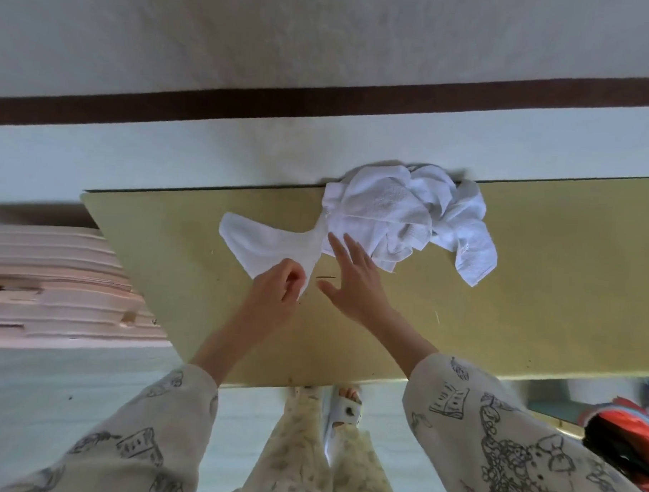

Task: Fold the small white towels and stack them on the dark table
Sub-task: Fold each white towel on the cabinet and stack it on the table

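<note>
One small white towel (267,245) lies partly spread on the olive-yellow table (499,298), pulled out to the left of a crumpled pile of white towels (409,219) at the table's far edge. My left hand (276,292) pinches the near corner of the spread towel. My right hand (355,280) hovers with straight fingers just right of that corner, its fingertips by the pile's near edge.
A stack of pink boards (53,282) stands to the left of the table. A red and blue bag (627,434) sits at the lower right. My legs and a sandalled foot (345,406) are below the table's near edge.
</note>
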A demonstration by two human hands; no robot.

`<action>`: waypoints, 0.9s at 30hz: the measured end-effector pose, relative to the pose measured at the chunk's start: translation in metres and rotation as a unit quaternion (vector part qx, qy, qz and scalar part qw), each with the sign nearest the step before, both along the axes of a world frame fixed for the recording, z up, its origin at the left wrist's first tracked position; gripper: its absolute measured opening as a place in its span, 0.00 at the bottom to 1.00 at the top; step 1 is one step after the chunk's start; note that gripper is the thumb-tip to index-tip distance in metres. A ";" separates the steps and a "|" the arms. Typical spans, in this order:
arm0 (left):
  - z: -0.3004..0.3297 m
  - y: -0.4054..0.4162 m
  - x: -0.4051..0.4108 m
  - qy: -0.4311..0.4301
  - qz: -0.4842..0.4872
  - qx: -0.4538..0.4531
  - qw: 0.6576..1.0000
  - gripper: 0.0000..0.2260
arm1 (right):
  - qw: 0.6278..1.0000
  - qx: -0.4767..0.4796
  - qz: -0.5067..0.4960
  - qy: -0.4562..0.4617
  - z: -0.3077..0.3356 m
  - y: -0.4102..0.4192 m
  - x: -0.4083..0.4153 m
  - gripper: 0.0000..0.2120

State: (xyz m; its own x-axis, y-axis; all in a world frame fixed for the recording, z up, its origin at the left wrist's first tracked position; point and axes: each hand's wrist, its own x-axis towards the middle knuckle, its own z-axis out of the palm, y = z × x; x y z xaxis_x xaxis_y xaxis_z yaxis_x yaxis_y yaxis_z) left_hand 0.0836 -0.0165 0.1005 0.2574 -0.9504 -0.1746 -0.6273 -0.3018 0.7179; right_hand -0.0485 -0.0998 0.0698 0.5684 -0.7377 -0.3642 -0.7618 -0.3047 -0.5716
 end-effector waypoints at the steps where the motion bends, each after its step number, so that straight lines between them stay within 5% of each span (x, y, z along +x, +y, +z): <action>1: 0.016 0.003 0.001 0.005 -0.007 -0.011 1.000 0.04 | 0.999 -0.020 0.030 -0.013 0.011 0.003 0.007 0.33; 6: 0.081 0.020 0.012 -0.020 0.033 -0.065 0.997 0.05 | 0.992 -0.101 0.069 -0.033 0.043 0.017 0.008 0.13; 16: 0.106 0.047 0.065 -0.078 0.072 -0.039 0.994 0.11 | 0.988 -0.150 -0.025 0.001 0.090 0.009 -0.039 0.12; 27: 0.117 0.052 0.085 -0.094 0.067 -0.095 0.989 0.06 | 0.959 -0.262 -0.086 -0.058 0.127 0.006 -0.034 0.12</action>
State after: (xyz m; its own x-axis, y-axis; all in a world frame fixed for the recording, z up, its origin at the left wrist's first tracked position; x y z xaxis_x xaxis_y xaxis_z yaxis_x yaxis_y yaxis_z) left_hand 0.1690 0.0353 0.2177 0.3937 -0.9169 0.0659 -0.7189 -0.2624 0.6437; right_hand -0.0825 -0.0943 0.1966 0.4352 -0.8892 0.1409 -0.7676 -0.4483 -0.4580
